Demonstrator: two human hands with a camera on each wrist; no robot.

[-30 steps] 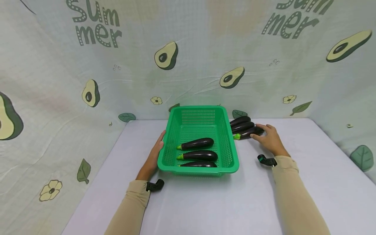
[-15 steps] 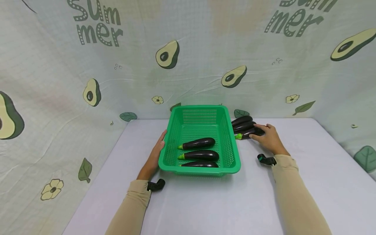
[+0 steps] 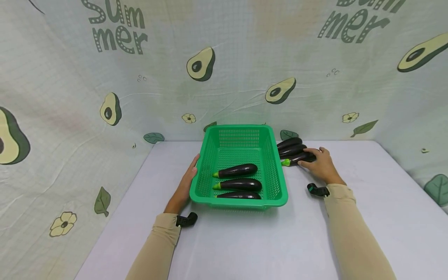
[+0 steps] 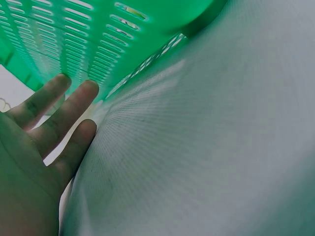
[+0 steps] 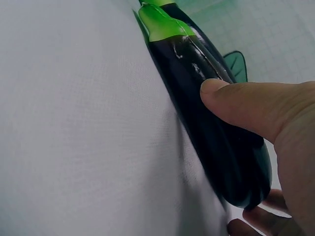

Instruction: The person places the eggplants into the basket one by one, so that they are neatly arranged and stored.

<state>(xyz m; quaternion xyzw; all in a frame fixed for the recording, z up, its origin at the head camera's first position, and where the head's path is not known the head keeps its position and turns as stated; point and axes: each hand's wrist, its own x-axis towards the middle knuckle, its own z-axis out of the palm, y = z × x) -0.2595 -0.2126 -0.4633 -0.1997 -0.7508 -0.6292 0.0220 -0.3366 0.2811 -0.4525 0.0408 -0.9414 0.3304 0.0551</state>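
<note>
A green plastic basket (image 3: 279, 182) stands on the white table, tilted toward the viewer, with three dark purple eggplants (image 3: 239, 184) lying in its near part. Along its left wall rests my left hand (image 3: 183, 186); the left wrist view shows its fingers (image 4: 66, 110) straight against the slotted side. To the right of the basket lie more eggplants (image 3: 292, 151) side by side. My right hand (image 3: 321, 165) holds the nearest eggplant (image 5: 197, 108) of that group, thumb on its near side and fingers around its rounded end, partly hidden. Its green stem end points left, toward the basket.
The white table (image 3: 245, 245) runs back to a cloth backdrop (image 3: 238, 58) printed with avocados, leaves and lettering. The cloth also hangs along the left and right sides. A black wrist camera (image 3: 187, 219) is strapped at the left cuff, another (image 3: 317, 190) at the right.
The whole head view has shifted slightly to the right. Both hands, the basket and the eggplants otherwise keep their places relative to each other.
</note>
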